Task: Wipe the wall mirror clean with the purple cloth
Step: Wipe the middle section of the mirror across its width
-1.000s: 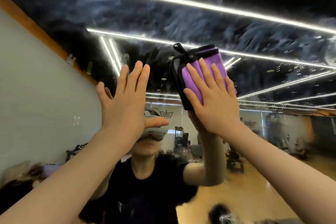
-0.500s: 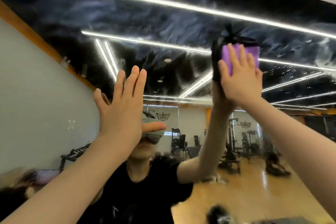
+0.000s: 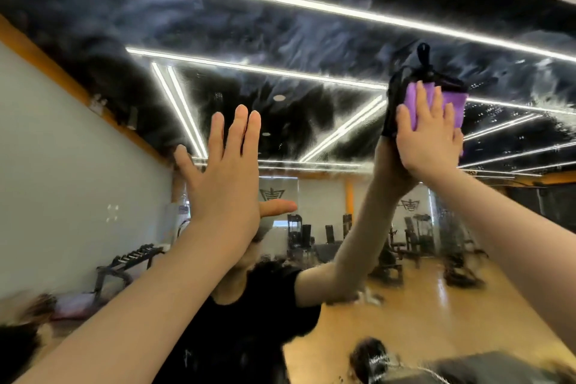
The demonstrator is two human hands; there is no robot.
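The right hand (image 3: pixel 428 140) presses the purple cloth (image 3: pixel 452 104) flat against the wall mirror (image 3: pixel 311 25), high on the right — fingers straight and spread, so the grip is open and the whole pad bears on the glass. The left hand (image 3: pixel 226 178) lies open on the mirror, holding nothing — likely a brace for the reach. The cloth looks soft and folded, with dark trim; the glass shows hazy, swirled smears.

Bright, even indoor light from long LED ceiling strips (image 3: pixel 280 0) reflected in the mirror (image 3: pixel 311 121), streaky haze over its dark upper part, glare sheen on the reflected wood floor (image 3: pixel 436 305), smeared blur at bottom corners, wide-angle bending at edges.
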